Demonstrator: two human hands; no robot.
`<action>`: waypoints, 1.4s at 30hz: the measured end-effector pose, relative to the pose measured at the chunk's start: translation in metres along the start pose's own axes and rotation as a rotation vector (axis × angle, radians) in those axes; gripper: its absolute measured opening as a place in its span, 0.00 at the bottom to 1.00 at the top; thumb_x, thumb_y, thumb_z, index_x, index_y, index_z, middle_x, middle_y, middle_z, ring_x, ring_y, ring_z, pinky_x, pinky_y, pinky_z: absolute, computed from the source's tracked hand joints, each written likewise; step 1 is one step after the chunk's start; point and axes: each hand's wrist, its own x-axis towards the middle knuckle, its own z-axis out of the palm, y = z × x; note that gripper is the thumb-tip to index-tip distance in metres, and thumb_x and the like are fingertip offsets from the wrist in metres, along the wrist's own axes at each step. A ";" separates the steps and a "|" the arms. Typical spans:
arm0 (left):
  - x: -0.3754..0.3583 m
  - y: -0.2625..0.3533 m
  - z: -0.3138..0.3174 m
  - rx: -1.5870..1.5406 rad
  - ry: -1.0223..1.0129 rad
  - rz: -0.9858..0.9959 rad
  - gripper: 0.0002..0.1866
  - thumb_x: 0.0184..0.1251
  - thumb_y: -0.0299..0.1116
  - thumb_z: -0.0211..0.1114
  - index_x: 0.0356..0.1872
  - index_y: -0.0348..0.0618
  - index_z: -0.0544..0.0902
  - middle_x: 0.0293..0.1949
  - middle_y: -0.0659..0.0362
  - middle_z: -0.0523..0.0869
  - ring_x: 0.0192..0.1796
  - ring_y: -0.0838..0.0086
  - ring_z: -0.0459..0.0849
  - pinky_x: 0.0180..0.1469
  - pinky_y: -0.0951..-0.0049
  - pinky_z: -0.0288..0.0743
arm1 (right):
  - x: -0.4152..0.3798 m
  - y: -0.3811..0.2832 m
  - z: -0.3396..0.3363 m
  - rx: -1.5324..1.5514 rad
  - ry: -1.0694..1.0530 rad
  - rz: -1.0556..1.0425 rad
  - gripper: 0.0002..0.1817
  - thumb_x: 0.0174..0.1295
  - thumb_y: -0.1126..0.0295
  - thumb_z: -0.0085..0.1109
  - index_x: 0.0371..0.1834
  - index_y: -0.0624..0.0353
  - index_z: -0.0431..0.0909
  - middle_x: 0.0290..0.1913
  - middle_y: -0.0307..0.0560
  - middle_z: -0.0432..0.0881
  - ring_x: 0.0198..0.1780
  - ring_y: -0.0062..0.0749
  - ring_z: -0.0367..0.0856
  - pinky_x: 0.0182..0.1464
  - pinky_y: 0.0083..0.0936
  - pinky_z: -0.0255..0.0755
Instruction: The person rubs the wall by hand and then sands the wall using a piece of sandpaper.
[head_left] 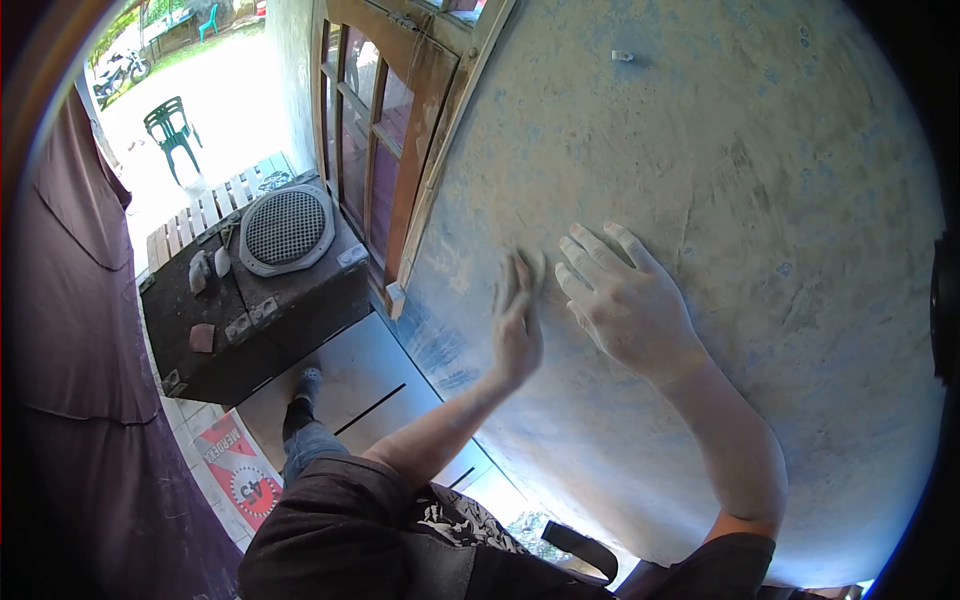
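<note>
Both of my hands are raised at a grey, patchy wall (800, 250), and a pale dust covers their skin. My right hand (625, 300) lies palm down on the wall with its fingers spread, and nothing shows in it. Left of it, my left hand (518, 325) is turned on edge close to the wall, its fingers stretched up and slightly blurred. No object is visible in that hand. Whether its palm touches the wall cannot be made out.
A black speaker box (290, 345) with a round grille (288, 230) stands left, small items on top. A wooden-framed window (385, 120) borders the wall. A red-white banner (238, 465) lies on the floor. Dark curtain (85, 330) hangs far left; a green chair (173, 130) stands outside.
</note>
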 end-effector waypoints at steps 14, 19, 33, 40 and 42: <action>0.071 -0.011 -0.007 0.041 0.070 0.037 0.27 0.85 0.25 0.51 0.82 0.32 0.68 0.87 0.41 0.59 0.88 0.39 0.54 0.86 0.41 0.48 | 0.003 0.001 -0.002 -0.002 -0.004 -0.004 0.21 0.70 0.58 0.68 0.64 0.51 0.87 0.73 0.45 0.82 0.81 0.34 0.70 0.85 0.43 0.56; -0.010 -0.006 -0.014 0.201 -0.180 0.053 0.27 0.84 0.24 0.52 0.80 0.27 0.68 0.86 0.37 0.59 0.88 0.41 0.53 0.85 0.41 0.50 | 0.002 0.002 -0.004 0.006 0.026 -0.027 0.18 0.76 0.61 0.56 0.62 0.54 0.87 0.70 0.47 0.84 0.80 0.35 0.72 0.86 0.40 0.56; -0.017 -0.009 -0.013 0.232 -0.164 0.021 0.25 0.83 0.23 0.53 0.78 0.28 0.73 0.85 0.39 0.61 0.87 0.40 0.56 0.86 0.44 0.49 | 0.001 0.002 -0.001 -0.007 0.017 -0.016 0.22 0.70 0.58 0.66 0.63 0.54 0.87 0.72 0.47 0.82 0.81 0.37 0.70 0.85 0.42 0.56; 0.081 -0.016 -0.010 0.159 0.088 -0.036 0.27 0.85 0.27 0.52 0.80 0.31 0.69 0.86 0.41 0.61 0.89 0.42 0.52 0.87 0.45 0.45 | -0.001 -0.002 -0.001 -0.033 -0.043 -0.035 0.19 0.75 0.61 0.57 0.63 0.54 0.85 0.73 0.45 0.82 0.82 0.33 0.67 0.87 0.40 0.54; 0.079 -0.015 -0.009 0.143 0.093 0.005 0.27 0.85 0.27 0.52 0.80 0.30 0.70 0.86 0.41 0.62 0.88 0.42 0.52 0.87 0.46 0.46 | 0.001 -0.002 -0.002 -0.033 -0.038 -0.024 0.20 0.75 0.60 0.57 0.64 0.54 0.85 0.74 0.45 0.81 0.82 0.33 0.67 0.87 0.40 0.54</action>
